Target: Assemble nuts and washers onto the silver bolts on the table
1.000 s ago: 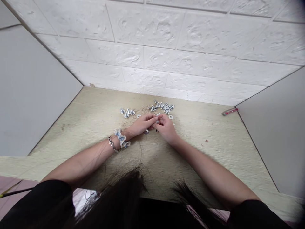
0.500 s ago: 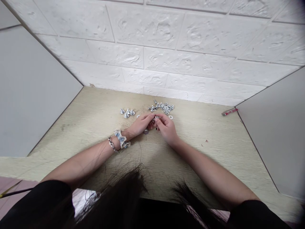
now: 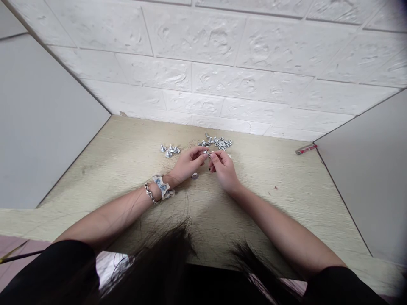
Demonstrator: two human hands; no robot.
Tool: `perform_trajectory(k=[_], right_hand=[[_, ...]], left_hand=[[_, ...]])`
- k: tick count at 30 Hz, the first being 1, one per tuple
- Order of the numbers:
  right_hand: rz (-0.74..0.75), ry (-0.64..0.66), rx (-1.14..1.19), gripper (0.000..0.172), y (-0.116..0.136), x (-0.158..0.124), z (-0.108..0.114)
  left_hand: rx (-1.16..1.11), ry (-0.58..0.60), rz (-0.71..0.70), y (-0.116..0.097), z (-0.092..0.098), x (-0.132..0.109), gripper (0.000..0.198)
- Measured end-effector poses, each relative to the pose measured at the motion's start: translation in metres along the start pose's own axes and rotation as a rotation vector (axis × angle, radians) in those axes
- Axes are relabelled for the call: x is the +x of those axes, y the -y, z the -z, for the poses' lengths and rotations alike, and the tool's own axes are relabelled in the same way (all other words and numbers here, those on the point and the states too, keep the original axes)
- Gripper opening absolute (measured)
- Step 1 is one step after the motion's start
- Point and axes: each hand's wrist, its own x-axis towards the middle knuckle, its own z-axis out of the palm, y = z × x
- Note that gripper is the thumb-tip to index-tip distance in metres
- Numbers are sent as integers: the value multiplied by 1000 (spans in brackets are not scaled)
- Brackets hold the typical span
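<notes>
Shiny silver metal bolts (image 3: 216,142), matt pale wood-grain table (image 3: 127,156), rough white textured brick wall (image 3: 203,55), glossy chain bracelet (image 3: 149,192)

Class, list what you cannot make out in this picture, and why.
Head view: small silver metal piece pinched between left hand and right hand: too small, fingertips cover it.
Head view: heap of silver metal fasteners: too small to count.
Head view: slim red object by the right panel: too small to identify.

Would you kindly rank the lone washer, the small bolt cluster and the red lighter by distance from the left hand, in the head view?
1. Lone washer, just beside the left hand, on its near side.
2. Small bolt cluster, off to its left.
3. Red lighter, far off to the right.
</notes>
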Motion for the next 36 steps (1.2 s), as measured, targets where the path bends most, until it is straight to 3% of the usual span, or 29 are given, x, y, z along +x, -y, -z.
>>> perform_trajectory(k=[15,20,26,36], right_hand=[[-41,72,12,62,-5,-1,-1],[-3,141,40,47,-3,-2,0],[38,156,20,34,-5,-3,-1],[13,136,5,54,-4,-2,-2]], left_hand=[[-75,50,-18,-4,-1,-4,32],[-173,59,39,-3,1,0,33],[-407,185,77,0,3,1,37],[-411,210,76,0,4,2,33]])
